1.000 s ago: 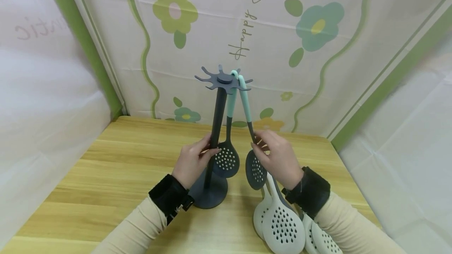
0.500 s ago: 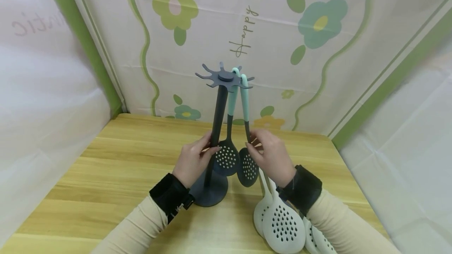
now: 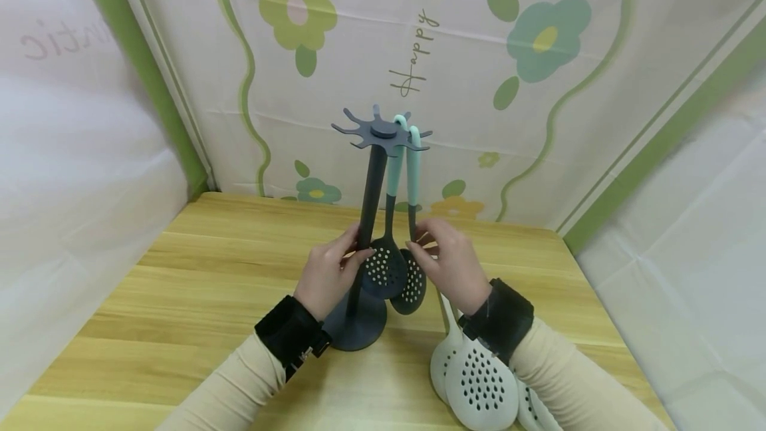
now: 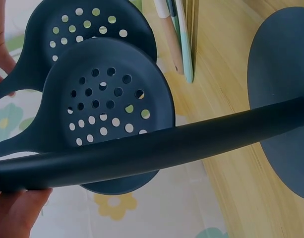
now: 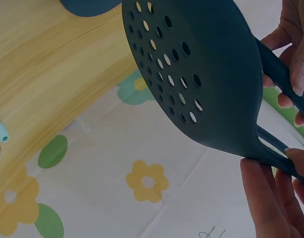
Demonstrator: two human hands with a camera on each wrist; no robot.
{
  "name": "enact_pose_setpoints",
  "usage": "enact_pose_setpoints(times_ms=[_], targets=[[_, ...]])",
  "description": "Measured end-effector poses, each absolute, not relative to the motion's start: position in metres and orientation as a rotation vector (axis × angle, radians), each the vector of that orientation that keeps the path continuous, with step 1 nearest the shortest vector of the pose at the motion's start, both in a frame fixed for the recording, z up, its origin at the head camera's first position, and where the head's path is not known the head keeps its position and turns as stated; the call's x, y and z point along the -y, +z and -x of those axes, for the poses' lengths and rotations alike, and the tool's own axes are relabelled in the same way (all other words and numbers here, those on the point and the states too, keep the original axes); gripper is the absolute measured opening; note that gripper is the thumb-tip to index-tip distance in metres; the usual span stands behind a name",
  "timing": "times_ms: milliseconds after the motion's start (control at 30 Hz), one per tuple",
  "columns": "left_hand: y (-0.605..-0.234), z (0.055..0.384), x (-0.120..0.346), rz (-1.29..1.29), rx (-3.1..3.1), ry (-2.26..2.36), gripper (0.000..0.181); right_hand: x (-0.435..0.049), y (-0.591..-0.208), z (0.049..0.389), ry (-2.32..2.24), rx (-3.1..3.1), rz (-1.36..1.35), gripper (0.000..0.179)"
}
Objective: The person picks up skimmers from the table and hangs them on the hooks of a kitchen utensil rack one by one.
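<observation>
A dark utensil stand [image 3: 372, 191] with a star of hooked arms on top stands on its round base. My left hand [image 3: 326, 271] grips its pole from the left. Two dark skimmers with mint handles hang from the arms at the right side of the stand. The nearer-to-pole skimmer [image 3: 387, 275] hangs beside the pole and partly overlaps the other. My right hand [image 3: 451, 261] pinches the neck of the outer skimmer [image 3: 409, 294], whose handle hook lies over an arm. In the right wrist view a skimmer's bowl [image 5: 211, 74] fills the middle, with fingers at its neck.
Several off-white perforated utensils [image 3: 483, 384] lie in a pile at the lower right, partly under the right forearm. Utensil handle ends [image 4: 184, 44] show on the wooden table [image 3: 179, 285] in the left wrist view. A flower-printed cloth [image 3: 359, 38] stands behind the table's back edge.
My right hand has moved left with the outer skimmer, bringing it from a slant to nearly upright and partly behind the other skimmer. My left hand stays on the pole.
</observation>
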State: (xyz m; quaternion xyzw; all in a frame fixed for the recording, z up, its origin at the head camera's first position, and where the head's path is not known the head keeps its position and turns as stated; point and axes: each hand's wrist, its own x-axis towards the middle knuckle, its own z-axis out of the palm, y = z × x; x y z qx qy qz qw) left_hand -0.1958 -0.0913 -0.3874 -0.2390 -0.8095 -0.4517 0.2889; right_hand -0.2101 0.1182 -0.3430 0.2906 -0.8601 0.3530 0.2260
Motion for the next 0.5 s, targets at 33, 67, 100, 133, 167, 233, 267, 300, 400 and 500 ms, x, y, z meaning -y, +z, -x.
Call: enact_pose_setpoints(times_ms=[33, 67, 100, 133, 167, 233, 267, 300, 400, 500], targets=[[-0.387, 0.196, 0.092, 0.642, 2.162, -1.2, 0.039, -0.118, -0.343, 0.21, 0.983, 2.37, -0.805, 0.013], [-0.387, 0.196, 0.092, 0.645, 2.165, -1.194, 0.039, -0.117, -0.343, 0.21, 0.989, 2.368, -0.808, 0.013], [-0.387, 0.197, 0.092, 0.649, 2.169, -1.188, 0.039, -0.117, -0.343, 0.21, 0.991, 2.367, -0.811, 0.013], [-0.386, 0.197, 0.093, 0.654, 2.173, -1.185, 0.038, -0.116, -0.343, 0.21, 0.99, 2.369, -0.813, 0.013], [-0.386, 0.197, 0.093, 0.658, 2.18, -1.184, 0.038, -0.116, -0.343, 0.21, 0.988, 2.372, -0.813, 0.014], [-0.386, 0.198, 0.095, 0.668, 2.193, -1.191, 0.038, -0.116, -0.343, 0.21, 0.987, 2.386, -0.811, 0.016], [-0.386, 0.198, 0.096, 0.673, 2.201, -1.203, 0.039, -0.117, -0.343, 0.21, 0.991, 2.396, -0.81, 0.016], [-0.386, 0.198, 0.096, 0.678, 2.207, -1.215, 0.039, -0.117, -0.344, 0.21, 1.005, 2.407, -0.811, 0.018], [-0.386, 0.198, 0.099, 0.697, 2.214, -1.26, 0.04, -0.121, -0.345, 0.211, 1.096, 2.445, -0.802, 0.025], [-0.385, 0.2, 0.101, 0.753, 2.195, -1.293, 0.041, -0.128, -0.347, 0.213, 1.206, 2.469, -0.798, 0.035]])
